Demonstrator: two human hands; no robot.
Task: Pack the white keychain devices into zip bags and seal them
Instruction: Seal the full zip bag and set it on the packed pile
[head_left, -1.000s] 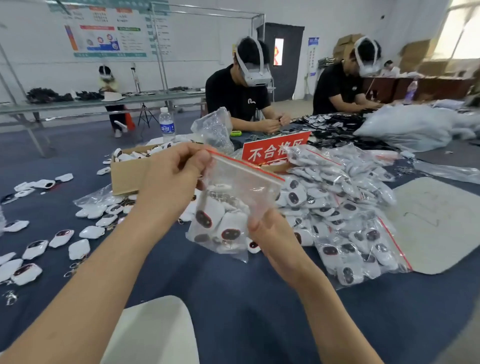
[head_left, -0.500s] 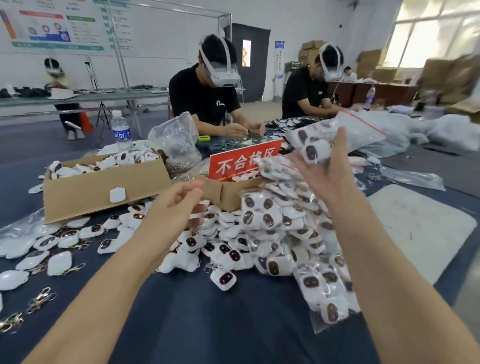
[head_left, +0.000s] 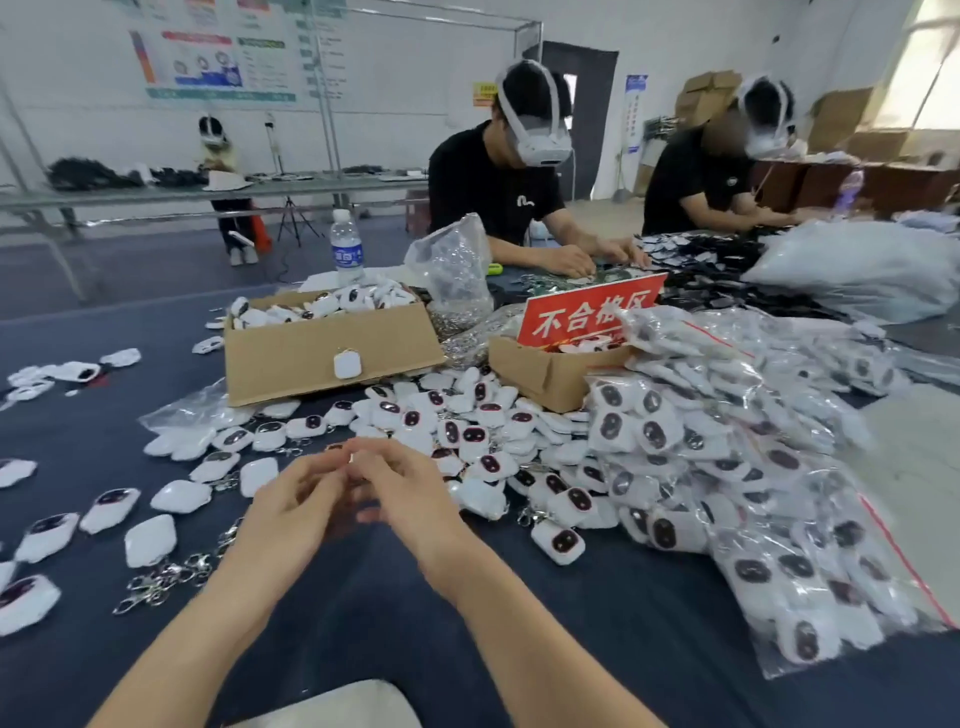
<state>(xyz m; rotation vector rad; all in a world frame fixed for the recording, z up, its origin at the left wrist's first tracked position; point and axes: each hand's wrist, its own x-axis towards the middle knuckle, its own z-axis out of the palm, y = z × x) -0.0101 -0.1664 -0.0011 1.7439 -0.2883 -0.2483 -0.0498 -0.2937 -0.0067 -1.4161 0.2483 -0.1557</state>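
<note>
Loose white keychain devices (head_left: 467, 431) with dark oval faces lie heaped mid-table, and more are scattered to the left. Filled zip bags (head_left: 727, 467) with red seal strips are piled on the right. My left hand (head_left: 296, 499) and my right hand (head_left: 410, 493) meet fingertip to fingertip above the blue table, just in front of the loose heap. A small white bit shows between the fingertips. Motion blur hides whether either hand pinches it.
An open cardboard box (head_left: 291, 364) of devices stands behind the heap. To its right is a smaller box (head_left: 550, 374) with a red sign (head_left: 592, 312). Metal clasps (head_left: 161, 577) lie front left, a water bottle (head_left: 347, 249) at the back. Two people (head_left: 498, 187) work opposite.
My right hand has let go of the filled bag it held up over the pile on the right. Both hands have come together low at the table's middle.
</note>
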